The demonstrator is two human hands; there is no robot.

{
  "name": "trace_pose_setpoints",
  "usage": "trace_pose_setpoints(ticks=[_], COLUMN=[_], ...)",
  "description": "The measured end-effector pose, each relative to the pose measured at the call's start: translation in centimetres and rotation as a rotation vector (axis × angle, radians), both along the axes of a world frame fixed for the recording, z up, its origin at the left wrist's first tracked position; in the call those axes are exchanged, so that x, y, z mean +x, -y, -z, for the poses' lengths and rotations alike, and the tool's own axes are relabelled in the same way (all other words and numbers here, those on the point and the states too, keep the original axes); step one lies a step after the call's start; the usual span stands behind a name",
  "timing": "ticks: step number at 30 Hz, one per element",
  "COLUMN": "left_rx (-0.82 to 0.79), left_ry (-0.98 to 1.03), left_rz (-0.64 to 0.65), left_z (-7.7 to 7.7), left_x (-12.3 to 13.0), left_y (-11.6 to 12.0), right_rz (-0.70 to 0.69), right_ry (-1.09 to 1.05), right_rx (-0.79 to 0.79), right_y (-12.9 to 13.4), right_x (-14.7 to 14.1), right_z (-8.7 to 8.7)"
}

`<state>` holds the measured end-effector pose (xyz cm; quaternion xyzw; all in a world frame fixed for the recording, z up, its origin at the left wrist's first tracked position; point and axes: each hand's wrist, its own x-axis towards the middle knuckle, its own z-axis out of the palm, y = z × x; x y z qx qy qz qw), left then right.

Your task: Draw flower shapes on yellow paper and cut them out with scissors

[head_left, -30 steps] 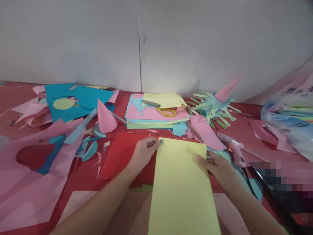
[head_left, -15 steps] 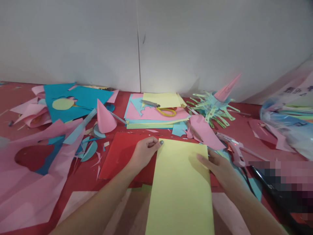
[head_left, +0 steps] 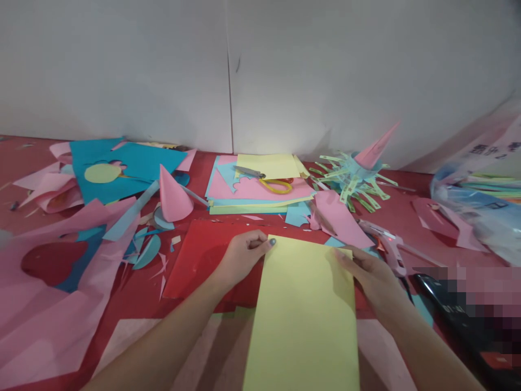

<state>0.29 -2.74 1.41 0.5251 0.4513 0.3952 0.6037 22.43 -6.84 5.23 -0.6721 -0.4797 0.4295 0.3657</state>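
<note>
A long yellow paper sheet (head_left: 303, 315) is held up in front of me, its lower end running past the bottom of the view. My left hand (head_left: 246, 255) pinches its top left corner between thumb and fingers. At the top right corner, my right hand (head_left: 368, 271) grips the sheet with the thumb in front and the fingers partly behind it. Under and behind the sheet lies a flat red board (head_left: 207, 255) on the red table (head_left: 142, 298).
Stacked coloured paper (head_left: 223, 190) bears yellow-handled scissors (head_left: 279, 187). Left are a pink cone (head_left: 173, 195) and scraps (head_left: 148, 252). Right are a spiky green paper piece (head_left: 358, 174), a glue gun (head_left: 391, 244), a phone (head_left: 443, 304) and a plastic bag (head_left: 480, 190).
Both hands and the top of the yellow sheet have shifted slightly right and down. The grip on both corners is kept.
</note>
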Motion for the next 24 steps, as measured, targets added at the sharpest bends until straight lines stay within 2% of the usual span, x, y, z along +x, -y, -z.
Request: trace_pose_setpoints(ticks=[12,18,24], left_rx=[-0.037,-0.001,-0.008], left_ry=[0.093,0.052,0.065], left_rz=[-0.030,-0.034,-0.009], left_z=[-0.3,0.1,0.1], left_x=[-0.1,-0.3,-0.2], left_y=[-0.1,-0.3,-0.2], right_rz=[-0.012,-0.051,0.003], right_ry=[-0.139,-0.271,-0.079], right_rx=[-0.080,-0.096,0.039], right_y=[-0.1,-0.1,-0.3], right_x=[0.5,1.0,1.4], right_z=[0.3,0.9,1.5])
